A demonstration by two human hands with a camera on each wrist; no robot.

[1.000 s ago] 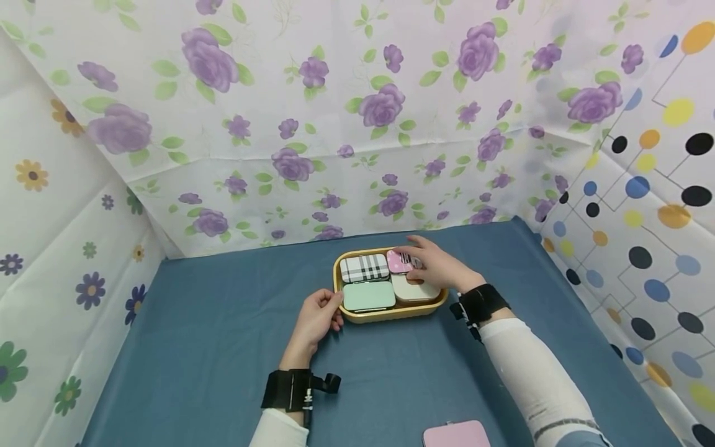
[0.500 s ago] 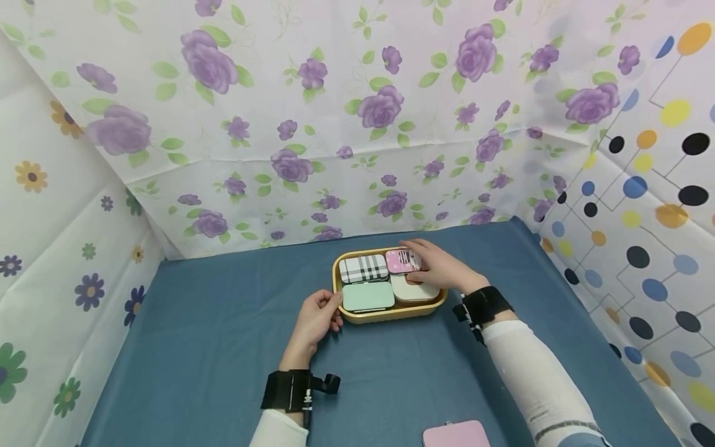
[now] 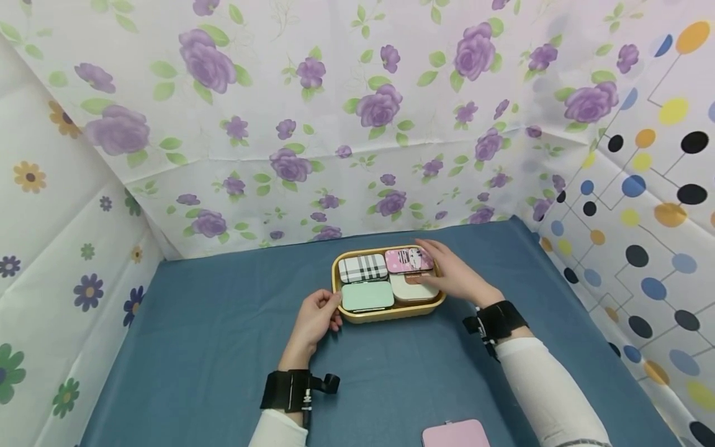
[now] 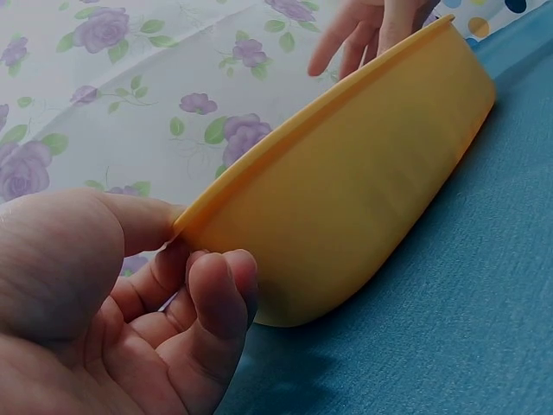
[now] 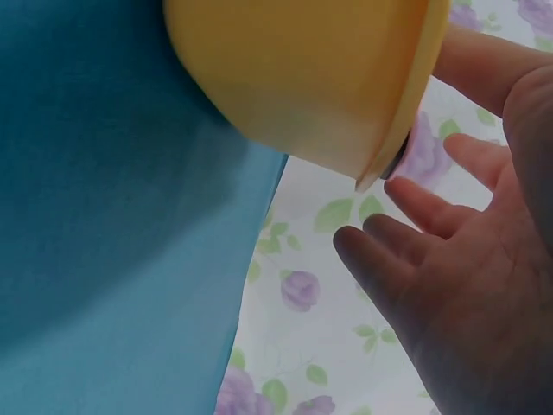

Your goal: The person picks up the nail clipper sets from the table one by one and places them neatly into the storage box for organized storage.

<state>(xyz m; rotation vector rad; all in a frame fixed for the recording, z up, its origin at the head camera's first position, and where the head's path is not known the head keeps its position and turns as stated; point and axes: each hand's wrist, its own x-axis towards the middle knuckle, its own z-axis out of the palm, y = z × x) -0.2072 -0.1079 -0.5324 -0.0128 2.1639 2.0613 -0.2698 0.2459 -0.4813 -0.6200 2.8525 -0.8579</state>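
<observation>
A yellow oval plastic tub [image 3: 385,317] holds a plaid tin [image 3: 363,268], a mint-green tin [image 3: 367,296], a pink patterned tin [image 3: 403,259] and a cream tin [image 3: 412,292]. At the tub's left end my left hand [image 3: 313,320] pinches the rim; the left wrist view shows the thumb on top and curled fingers below. My right hand [image 3: 460,276] is over the tub's right end, fingers extended and spread beside the pink and cream tins. Seen from the right wrist, its fingers [image 5: 415,246] are near the rim and grip nothing; the thumb's tip is hidden behind the tub.
Another pink tin [image 3: 455,433] lies at the front edge of the head view, partly cut off. A blue cloth [image 3: 223,347] covers the table. Flowered sheeting [image 3: 335,124] stands behind, and dotted sheeting [image 3: 642,248] rises on the right.
My right hand has drawn back to the right off the pink patterned tin, uncovering more of its lid. The left hand keeps its hold on the tub's rim.
</observation>
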